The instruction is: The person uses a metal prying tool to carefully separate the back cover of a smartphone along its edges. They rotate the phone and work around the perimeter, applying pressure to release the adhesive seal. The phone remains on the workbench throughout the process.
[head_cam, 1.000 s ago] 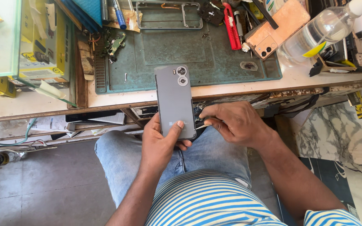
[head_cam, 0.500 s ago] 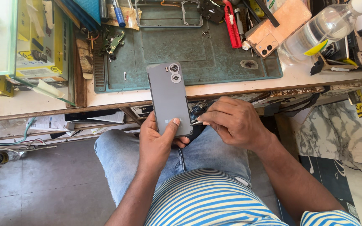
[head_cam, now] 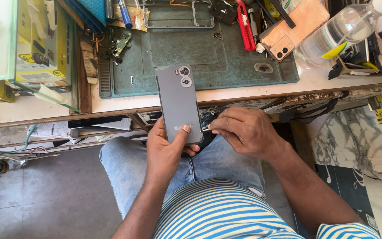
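Note:
My left hand (head_cam: 166, 148) grips the lower end of a grey smartphone (head_cam: 178, 102), held back side up with its two round camera lenses pointing away from me. The thumb lies across the phone's back. My right hand (head_cam: 244, 130) is pinched at the phone's lower right edge, fingertips pressed against its side; whether a thin tool is in the pinch I cannot tell. Both hands hover over my lap in blue jeans, just in front of the workbench edge.
A green work mat (head_cam: 208, 57) covers the bench, with a red tool (head_cam: 246, 24), an orange-backed phone (head_cam: 293, 27), a clear plastic bottle (head_cam: 337, 37), a small circuit board (head_cam: 119, 43) and a metal frame (head_cam: 177, 13). A glass case with yellow boxes (head_cam: 40, 48) stands at left. Marble floor lies to the right.
The phone has tilted slightly and drifted left in view as my left hand adjusts it. My right hand stays pinched at its lower right edge.

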